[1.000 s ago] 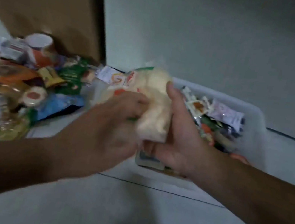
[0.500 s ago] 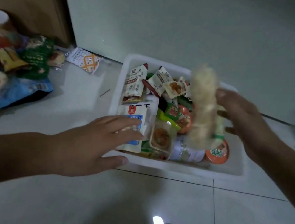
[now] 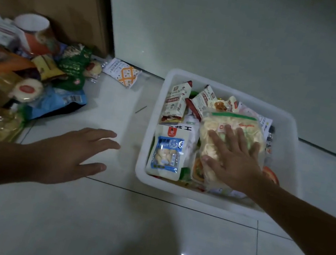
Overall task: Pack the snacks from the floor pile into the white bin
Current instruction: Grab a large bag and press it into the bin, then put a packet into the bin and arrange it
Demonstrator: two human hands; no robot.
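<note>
Clear pale-chip bag [image 3: 230, 125], green top strip, flat under right hand [image 3: 235, 159]

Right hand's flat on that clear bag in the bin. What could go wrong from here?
Pressing with the right hand may crush the clear zip bag or the packets under it. The white bin looks nearly full while the floor pile is large, so later snacks may slide over the rim.
</note>
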